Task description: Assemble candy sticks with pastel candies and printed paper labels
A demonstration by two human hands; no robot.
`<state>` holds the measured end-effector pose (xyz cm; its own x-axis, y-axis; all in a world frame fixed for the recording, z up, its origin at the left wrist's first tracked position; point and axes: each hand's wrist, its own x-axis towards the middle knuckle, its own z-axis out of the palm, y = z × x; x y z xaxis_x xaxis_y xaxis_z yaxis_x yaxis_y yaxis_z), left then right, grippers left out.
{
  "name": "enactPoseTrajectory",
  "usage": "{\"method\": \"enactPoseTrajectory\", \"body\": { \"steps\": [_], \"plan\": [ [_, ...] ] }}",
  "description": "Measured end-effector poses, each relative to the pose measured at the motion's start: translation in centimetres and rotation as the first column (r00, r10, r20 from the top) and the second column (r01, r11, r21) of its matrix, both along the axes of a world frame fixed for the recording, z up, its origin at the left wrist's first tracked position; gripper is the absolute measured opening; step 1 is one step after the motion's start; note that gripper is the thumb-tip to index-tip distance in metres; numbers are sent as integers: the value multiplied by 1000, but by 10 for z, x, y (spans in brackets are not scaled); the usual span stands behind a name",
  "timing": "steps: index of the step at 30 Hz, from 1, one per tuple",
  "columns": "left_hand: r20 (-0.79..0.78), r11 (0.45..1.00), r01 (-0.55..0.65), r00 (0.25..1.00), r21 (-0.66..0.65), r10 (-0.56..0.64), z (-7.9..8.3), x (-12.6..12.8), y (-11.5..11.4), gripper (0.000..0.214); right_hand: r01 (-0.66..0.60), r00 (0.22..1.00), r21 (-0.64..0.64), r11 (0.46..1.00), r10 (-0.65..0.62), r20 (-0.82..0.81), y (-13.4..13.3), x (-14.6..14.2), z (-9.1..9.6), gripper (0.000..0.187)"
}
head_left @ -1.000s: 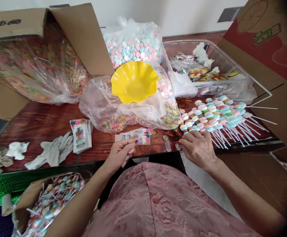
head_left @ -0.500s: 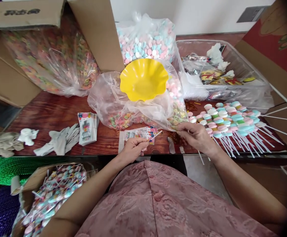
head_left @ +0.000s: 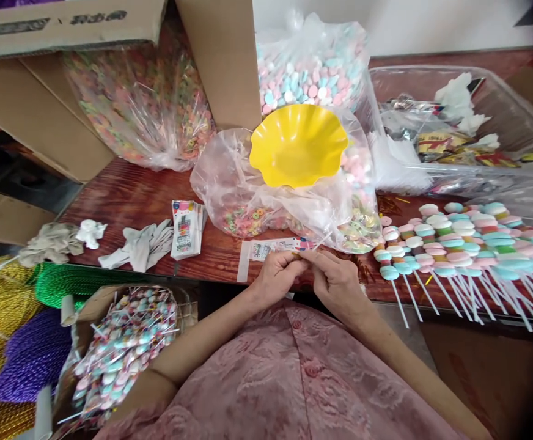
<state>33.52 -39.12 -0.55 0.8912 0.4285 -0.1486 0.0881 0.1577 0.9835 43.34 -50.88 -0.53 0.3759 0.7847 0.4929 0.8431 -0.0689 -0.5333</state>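
Note:
My left hand [head_left: 276, 276] and my right hand [head_left: 335, 281] meet at the near table edge, fingers pinched together. Between them they hold a small printed clear sleeve [head_left: 279, 247] and a thin white candy stick [head_left: 323, 240] that pokes up to the right. The candy end of the stick is hidden by my fingers. To the right lies a row of pastel candy skewers [head_left: 459, 239] with white sticks pointing toward me.
A yellow scalloped bowl [head_left: 299, 144] rests on a clear bag of ring candies [head_left: 248, 201]. A stack of printed sleeves [head_left: 186, 227] and crumpled gloves [head_left: 138, 245] lie left. Behind stand cardboard boxes [head_left: 65, 79], a bag of pastel sweets [head_left: 310, 76] and a clear tray [head_left: 518, 116]. A box of wrapped skewers [head_left: 124, 345] sits lower left.
My right hand has left the skewer pile with one stick and come left to my left hand. Both now pinch at the sleeve. The view has shifted left.

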Motion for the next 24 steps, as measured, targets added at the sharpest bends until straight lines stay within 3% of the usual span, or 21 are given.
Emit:
{"method": "enactPoseTrajectory", "body": {
  "steps": [7,10,12,14,17,19,21,23,24],
  "plan": [
    [45,997,-73,996,20,72,-6,-4,7,30,85,938,64,994,-59,-342,2,-10,2,40],
    [31,998,-56,998,16,55,-7,-3,8,33,112,821,83,990,-46,-568,-2,-12,-4,22],
    [29,996,-32,999,81,30,-5,-4,8,36,70,730,48,996,-18,-683,-5,-8,-8,10],
    [13,992,15,1000,122,-17,-1,-5,9,39,-2,655,7,1000,6,-755,-8,-2,-10,16],
    [-125,985,148,979,-86,-158,7,-7,11,38,-167,496,7,986,90,-864,-14,8,-8,22],
    [-198,920,223,934,-322,-296,11,-9,12,37,-320,388,40,946,169,-906,-18,13,-4,25],
    [-200,833,266,894,-485,-401,13,-12,12,36,-448,421,38,893,249,-872,-22,16,0,24],
    [-180,770,297,866,-565,-466,13,-15,11,35,-516,612,-4,856,366,-701,-28,18,7,19],
    [-178,743,317,846,-589,-502,13,-17,10,33,-535,715,-20,844,441,-542,-30,18,10,18]
  ]
}}
